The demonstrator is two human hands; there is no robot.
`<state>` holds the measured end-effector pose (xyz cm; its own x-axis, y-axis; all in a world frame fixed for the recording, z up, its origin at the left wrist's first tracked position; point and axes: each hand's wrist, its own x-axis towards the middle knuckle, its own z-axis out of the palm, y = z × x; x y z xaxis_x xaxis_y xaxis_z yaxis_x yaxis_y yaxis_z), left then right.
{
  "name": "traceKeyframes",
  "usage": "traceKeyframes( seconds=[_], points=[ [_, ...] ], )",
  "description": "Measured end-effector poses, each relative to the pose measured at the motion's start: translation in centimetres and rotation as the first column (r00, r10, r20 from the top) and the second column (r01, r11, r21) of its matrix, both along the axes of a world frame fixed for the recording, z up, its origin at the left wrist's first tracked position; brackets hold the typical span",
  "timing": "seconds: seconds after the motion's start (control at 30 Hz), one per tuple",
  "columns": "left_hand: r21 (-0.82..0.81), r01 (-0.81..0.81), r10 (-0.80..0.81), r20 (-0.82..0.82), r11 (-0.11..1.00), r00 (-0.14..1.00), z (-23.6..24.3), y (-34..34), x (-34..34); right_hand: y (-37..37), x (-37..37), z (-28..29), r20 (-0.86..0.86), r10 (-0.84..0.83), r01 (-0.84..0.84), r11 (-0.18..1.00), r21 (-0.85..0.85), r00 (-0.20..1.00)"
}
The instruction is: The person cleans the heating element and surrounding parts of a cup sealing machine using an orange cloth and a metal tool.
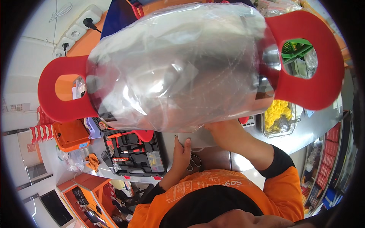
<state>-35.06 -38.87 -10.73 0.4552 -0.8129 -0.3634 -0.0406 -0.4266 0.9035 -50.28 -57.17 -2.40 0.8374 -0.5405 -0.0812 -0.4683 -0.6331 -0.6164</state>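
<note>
A large brushed-steel cylinder (175,72) in clear crinkled plastic, with red loop handles (61,110) on both ends, fills the upper middle. My left hand (181,154) is below it, thumb and forefinger upright and apart; a tiny bit at the forefinger's tip is too small to make out. My right hand (220,133) reaches up to the cylinder's lower edge, its fingertips hidden there. An open black toolkit (159,169) with red-handled tools lies left of my hands on the steel table (243,159).
An orange bin (68,136) and a phone (107,162) are at the left. A clear container (277,121) of yellow material is at the right. Power strips (76,32) are at upper left, shelves (327,155) at far right, orange cabinets (83,190) at lower left.
</note>
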Motion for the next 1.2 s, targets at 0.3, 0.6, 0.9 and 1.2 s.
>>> traceKeyframes(
  seconds=[0.3,0.6,0.9,1.2],
  points=[
    [0.029,0.013,-0.015,0.065,0.999,0.998,0.1,0.1,0.0,-0.6,0.6,0.6,-0.148,0.041,-0.026,0.995,0.098,0.988],
    [0.044,0.029,-0.03,0.01,0.999,1.0,0.1,0.1,0.1,-0.9,1.0,2.4,-0.203,0.09,-0.071,0.992,0.1,0.975],
    [-0.026,0.002,0.001,0.086,1.0,0.996,-0.4,0.2,-0.2,0.3,0.8,1.5,-0.085,0.054,-0.045,0.994,0.099,0.995],
    [-0.088,-0.047,0.051,0.051,0.995,0.997,-1.1,0.1,-0.5,2.8,3.4,3.6,-0.239,-0.1,0.127,0.987,0.103,0.966]
  ],
)
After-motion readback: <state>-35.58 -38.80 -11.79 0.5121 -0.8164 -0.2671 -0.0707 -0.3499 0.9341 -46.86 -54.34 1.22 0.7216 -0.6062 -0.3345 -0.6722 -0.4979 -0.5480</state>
